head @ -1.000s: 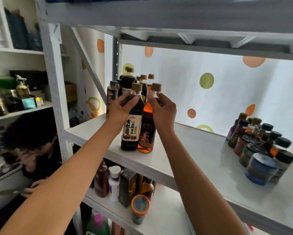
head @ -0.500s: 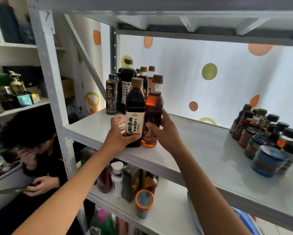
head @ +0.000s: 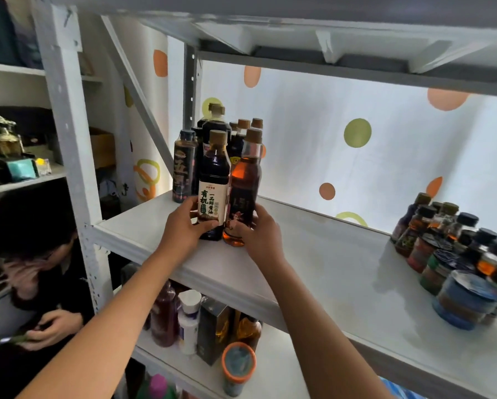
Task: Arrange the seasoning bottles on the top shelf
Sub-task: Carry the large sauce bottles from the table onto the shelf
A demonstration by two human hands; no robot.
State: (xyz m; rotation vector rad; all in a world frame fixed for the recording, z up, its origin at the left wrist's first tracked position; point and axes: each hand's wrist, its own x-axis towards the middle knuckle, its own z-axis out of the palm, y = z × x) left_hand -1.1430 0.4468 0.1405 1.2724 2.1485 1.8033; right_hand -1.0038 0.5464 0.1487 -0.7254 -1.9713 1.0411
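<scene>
White-painted steel makes up the top shelf (head: 313, 254), a smooth deck with no raised lip at its front edge, so any bottle nudged forward could slide off onto the person (head: 37, 254) crouched below at left. Behind my hands, the cluster of tall dark bottles (head: 212, 139) stands tightly packed in the back-left corner; pushing my pair in too hard could topple one of them. At far right, the group of small spice jars (head: 454, 254) is well apart and in no danger. My left hand (head: 184, 226) grips the soy sauce bottle (head: 214, 185) low on its label; my right hand (head: 258, 234) wraps the base of the amber vinegar bottle (head: 245, 188). Both stand upright, touching, near the front edge. Such low holds leave the tall necks free to tip.
</scene>
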